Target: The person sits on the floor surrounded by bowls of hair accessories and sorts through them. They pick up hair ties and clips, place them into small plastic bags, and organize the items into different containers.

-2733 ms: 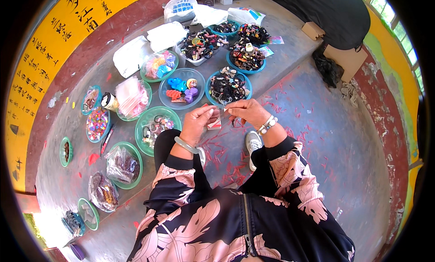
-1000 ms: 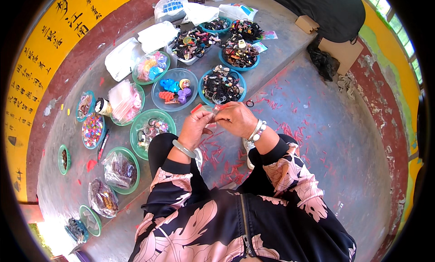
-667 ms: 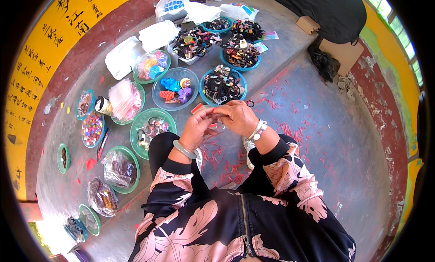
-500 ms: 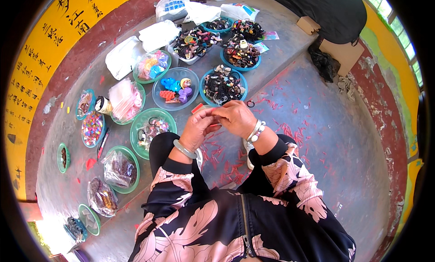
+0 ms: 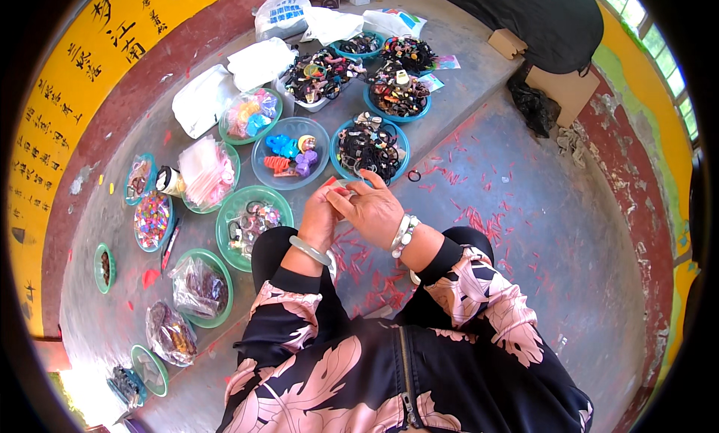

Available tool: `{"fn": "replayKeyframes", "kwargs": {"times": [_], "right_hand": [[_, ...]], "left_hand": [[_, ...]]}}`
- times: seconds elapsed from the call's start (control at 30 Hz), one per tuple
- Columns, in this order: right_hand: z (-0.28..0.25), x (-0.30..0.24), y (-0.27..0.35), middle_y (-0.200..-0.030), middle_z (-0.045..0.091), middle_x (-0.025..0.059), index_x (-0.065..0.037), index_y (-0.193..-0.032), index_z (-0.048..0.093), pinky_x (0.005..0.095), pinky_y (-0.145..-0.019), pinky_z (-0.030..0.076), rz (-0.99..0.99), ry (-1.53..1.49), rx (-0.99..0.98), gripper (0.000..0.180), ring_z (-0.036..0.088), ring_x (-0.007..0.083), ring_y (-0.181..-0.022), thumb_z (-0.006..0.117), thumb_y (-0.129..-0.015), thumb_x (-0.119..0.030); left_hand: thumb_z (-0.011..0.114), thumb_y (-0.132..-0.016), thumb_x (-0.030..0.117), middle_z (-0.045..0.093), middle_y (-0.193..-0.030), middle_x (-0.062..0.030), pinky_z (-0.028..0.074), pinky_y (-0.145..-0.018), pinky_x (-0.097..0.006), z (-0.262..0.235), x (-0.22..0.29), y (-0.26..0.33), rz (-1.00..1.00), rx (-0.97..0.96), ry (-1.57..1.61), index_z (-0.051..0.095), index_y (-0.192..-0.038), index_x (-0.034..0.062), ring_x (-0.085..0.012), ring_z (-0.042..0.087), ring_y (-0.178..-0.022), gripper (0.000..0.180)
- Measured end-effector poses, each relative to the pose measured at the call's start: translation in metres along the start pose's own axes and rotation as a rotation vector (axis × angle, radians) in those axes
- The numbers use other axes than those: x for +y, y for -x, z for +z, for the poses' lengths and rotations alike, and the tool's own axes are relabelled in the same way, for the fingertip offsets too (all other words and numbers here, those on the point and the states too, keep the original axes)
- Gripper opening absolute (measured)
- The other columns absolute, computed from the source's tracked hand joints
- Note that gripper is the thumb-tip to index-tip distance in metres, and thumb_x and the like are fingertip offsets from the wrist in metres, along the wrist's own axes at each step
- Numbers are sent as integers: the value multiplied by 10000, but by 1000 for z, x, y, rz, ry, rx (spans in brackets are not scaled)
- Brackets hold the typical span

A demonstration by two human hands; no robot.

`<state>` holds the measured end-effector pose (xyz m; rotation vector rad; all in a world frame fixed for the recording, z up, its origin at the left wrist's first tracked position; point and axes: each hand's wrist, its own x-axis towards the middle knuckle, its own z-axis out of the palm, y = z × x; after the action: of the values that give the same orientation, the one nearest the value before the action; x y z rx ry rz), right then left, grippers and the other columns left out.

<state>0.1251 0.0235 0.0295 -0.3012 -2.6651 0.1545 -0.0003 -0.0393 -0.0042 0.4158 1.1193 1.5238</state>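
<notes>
Red small piece [image 5: 330,183] was pinched in left hand [image 5: 320,217] grip | right hand [image 5: 372,208] fingers pressed against it | blue bowl [image 5: 369,145] of dark hair ties just beyond.

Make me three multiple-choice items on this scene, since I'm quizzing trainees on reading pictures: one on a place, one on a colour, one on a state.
1. Where is the bowl of dark hair ties?
A. Just beyond the hands
B. Behind the person
C. On the cardboard box

2. What colour is the bangle on the left wrist?
A. Red
B. Pale green
C. Black

3. How are the left hand and right hand?
A. Far apart
B. Flat on the floor
C. Together, fingertips meeting on a small item

Answers: 1 A, it sits right past the fingertips. 2 B, the ring looks pale green. 3 C, both hands meet above the knees.
</notes>
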Motion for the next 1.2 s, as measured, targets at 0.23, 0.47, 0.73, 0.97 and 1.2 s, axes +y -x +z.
{"fn": "replayKeyframes", "kwargs": {"times": [0.23, 0.47, 0.73, 0.97, 1.2], "right_hand": [[-12, 52, -46, -825, 626, 105, -50, -886, 602, 352, -745, 456, 297, -470, 357, 206, 590, 267, -762, 584, -681, -52], [81, 198, -4, -876, 630, 139, -135, -911, 638, 372, -750, 471, 906, -165, -118, 254, 600, 307, -837, 684, -690, -251], [133, 224, -9, -852, 624, 147, -139, -872, 627, 401, -751, 460, 887, -83, -256, 222, 579, 322, -874, 653, -699, -275], [147, 239, -12, -780, 638, 131, -126, -764, 658, 373, -673, 476, 803, -192, -160, 100, 606, 296, -736, 609, -701, -188], [96, 243, -20, -836, 624, 17, -55, -788, 621, 260, -668, 460, 984, -1309, 77, 80, 577, 136, -773, 643, -748, -121]], "left_hand": [[519, -809, 37, 610, -830, -70, 482, -682, -251, -19, 29, -34, 106, 74, -163, 559, -893, 18, -146, 594, -765, 95], [540, -802, 40, 613, -863, -79, 472, -697, -239, -19, 29, -57, 148, 153, -98, 556, -919, 8, -140, 594, -785, 122], [533, -810, 50, 606, -882, -82, 478, -719, -253, -18, 24, -67, 101, 112, -114, 549, -925, -2, -141, 589, -798, 128], [530, -819, 51, 605, -877, -86, 486, -741, -267, -17, 21, -71, 95, 96, -110, 545, -926, -7, -147, 594, -802, 122], [537, -819, 58, 605, -870, -85, 484, -730, -263, -19, 22, -68, 96, 91, -110, 547, -926, -1, -147, 592, -789, 122]]}}
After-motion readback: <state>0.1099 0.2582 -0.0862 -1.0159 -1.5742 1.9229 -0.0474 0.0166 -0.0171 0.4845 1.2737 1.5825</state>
